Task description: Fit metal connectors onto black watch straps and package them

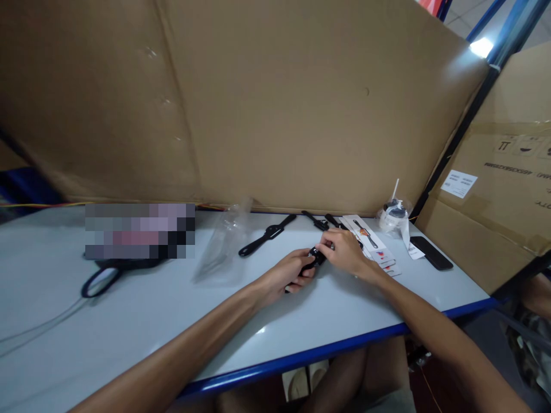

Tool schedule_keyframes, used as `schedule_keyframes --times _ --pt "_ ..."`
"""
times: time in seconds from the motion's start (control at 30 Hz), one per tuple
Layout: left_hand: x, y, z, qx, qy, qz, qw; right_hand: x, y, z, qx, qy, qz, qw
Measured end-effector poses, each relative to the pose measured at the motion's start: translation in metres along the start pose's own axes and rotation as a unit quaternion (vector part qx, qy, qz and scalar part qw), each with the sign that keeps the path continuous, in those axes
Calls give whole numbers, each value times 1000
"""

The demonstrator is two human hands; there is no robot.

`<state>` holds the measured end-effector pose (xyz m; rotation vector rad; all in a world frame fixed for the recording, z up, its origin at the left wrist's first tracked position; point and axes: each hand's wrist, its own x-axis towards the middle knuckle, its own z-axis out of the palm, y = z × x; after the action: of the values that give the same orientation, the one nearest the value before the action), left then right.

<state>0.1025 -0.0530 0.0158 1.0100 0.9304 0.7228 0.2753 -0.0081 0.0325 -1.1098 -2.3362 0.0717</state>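
My left hand (295, 269) is wrapped round one handle of a black spokeshave (317, 258), low over the white table. The fingers of my right hand (343, 251) are pinched at the tool's middle; what exactly they grip there is partly hidden. Beyond my left hand a second black spokeshave (272, 232) lies slantwise on the table. Behind my right hand is another black spokeshave (317, 221), and the end of one more black handle (332, 219) shows beside it. Printed cards (369, 234) with a picture of the tool lie right of my right hand.
A clear plastic bag (221, 246) lies left of the tools. Farther left is a blurred-out object with a black loop (101, 282). A wrapped cup with a straw (392, 217) and a black phone (431, 253) are at the right. Cardboard (301, 115) walls the back.
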Motion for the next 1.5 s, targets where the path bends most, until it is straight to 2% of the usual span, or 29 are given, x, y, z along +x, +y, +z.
schedule_keyframes --times 0.13,0.33,0.53,0.73,0.9,1.03,1.2,1.33,1.5 --pt "2 -1 -5 -25 -5 -11 1000 -3 2 -1 -30 -4 -42 999" --pt "2 0 -3 -29 -14 -12 999 -6 -3 -1 51 -29 -61 996" --pt "-2 6 3 -18 15 -29 999 -4 -1 -2 -2 -6 -32 999" --pt "-2 5 2 -11 2 -17 1000 -5 -1 -1 92 -43 -51 993" --pt "-2 5 1 -10 11 -20 1000 -6 -2 -1 38 -17 -22 999" --pt "-3 5 2 -4 3 -17 1000 -5 1 2 100 -42 -41 993" --pt "-3 5 2 -2 11 -18 1000 -4 4 3 74 -1 -24 997" --pt "-2 3 0 -6 -1 -11 1000 -4 3 2 135 -32 -21 990" --pt "-2 3 0 -11 6 -13 1000 -5 1 2 101 -10 -11 995"
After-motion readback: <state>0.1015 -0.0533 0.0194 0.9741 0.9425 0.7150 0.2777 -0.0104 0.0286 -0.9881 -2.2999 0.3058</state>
